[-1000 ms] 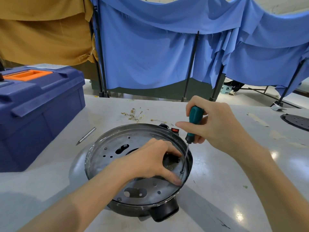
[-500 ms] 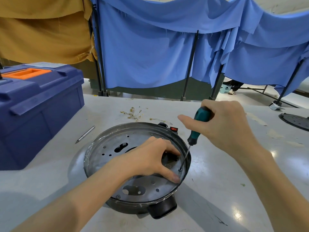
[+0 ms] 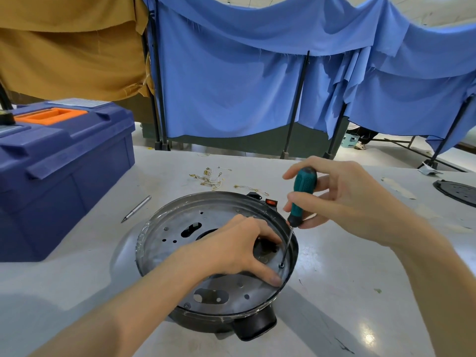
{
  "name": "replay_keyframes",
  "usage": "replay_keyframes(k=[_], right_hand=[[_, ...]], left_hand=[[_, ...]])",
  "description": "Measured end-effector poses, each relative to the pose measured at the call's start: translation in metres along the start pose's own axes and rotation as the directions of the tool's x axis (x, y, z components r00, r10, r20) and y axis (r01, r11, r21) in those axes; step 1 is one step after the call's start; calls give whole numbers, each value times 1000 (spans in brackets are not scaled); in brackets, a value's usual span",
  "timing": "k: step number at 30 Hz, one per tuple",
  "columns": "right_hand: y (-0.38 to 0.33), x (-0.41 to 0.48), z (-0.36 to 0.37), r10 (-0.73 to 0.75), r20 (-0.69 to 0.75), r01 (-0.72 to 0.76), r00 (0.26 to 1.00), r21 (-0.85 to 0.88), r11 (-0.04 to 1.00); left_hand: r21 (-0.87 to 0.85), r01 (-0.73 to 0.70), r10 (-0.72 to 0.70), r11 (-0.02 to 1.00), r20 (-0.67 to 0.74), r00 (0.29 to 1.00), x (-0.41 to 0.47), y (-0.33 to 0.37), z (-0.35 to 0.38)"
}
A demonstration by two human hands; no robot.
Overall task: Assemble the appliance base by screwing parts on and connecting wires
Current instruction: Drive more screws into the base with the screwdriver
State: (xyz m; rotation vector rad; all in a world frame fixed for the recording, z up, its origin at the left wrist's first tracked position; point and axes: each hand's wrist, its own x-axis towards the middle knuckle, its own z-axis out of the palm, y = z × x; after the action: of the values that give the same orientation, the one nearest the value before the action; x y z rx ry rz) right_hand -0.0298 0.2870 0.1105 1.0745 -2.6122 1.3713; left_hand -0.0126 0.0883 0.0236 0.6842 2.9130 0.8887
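Appliance base (image 3: 198, 321) sits by the table's (image 3: 360, 292) near edge: rigid metal, likely to spin on that slick top, so brace it from above. Left hand (image 3: 231, 251) pins its perforated plate (image 3: 175, 228), thumb flat; fingertips (image 3: 271, 238) dip into the dark opening, any pinch hidden. Right hand (image 3: 355, 202) grasps the screwdriver (image 3: 302, 195), tip on a tiny screw (image 3: 281, 265), hard to read.

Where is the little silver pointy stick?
In the head view, the thin silver pointed rod lies on the pale table at the left, between the dark blue plastic toolbox and the round metal appliance base.
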Motion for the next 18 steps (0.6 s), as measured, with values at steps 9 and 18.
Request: replay_keyframes(k=[9, 18], right_hand=[[8, -9, 14, -1, -227, 10, 974, 37, 999], [5, -6, 38, -132, -427, 95, 895, -108, 990]], left_hand=[[14, -4, 4, 1000, -10, 1000, -1, 4, -1], [16, 29, -28, 999, -12, 1000, -4, 9, -2]])
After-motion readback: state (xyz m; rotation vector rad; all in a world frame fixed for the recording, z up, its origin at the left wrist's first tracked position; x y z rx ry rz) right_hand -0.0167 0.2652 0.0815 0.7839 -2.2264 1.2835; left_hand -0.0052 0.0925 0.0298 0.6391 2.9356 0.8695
